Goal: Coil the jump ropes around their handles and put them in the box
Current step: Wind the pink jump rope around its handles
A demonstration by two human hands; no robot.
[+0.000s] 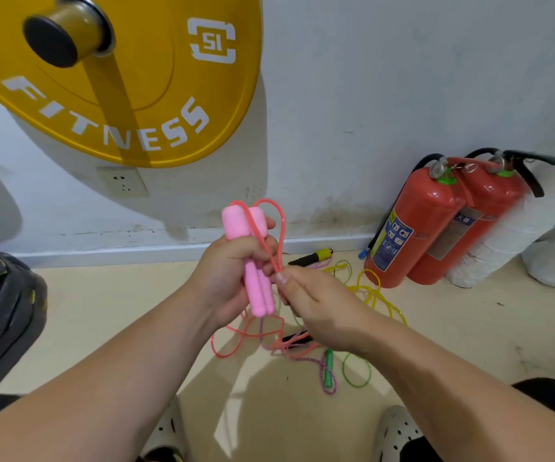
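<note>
White shoes (397, 431) with holes stood on the floor (102, 311) at the bottom, and 2 bare arms reached out above them. The left hand (226, 285) held 2 pink handles (258, 295) side by side, standing up, with its fingers (236, 251) curled tight around their middle. A pink rope (281, 225) made a loop over the top of the handles. The right hand (316, 311) was just beside the handles, and its thumb and fingers pinched the pink rope there. The rest of the pink rope hung down and lay in messy loops on the floor under the hands. More jump ropes lay mixed up on the floor near it: a yellow rope (374, 295), a green handle (328, 368) with a thin green rope, and a black and yellow handle (312, 256) by the wall. 2 red fire extinguishers (416, 228) leaned on the wall on the right. A big yellow weight plate (156, 105) hung up high on the left
</note>
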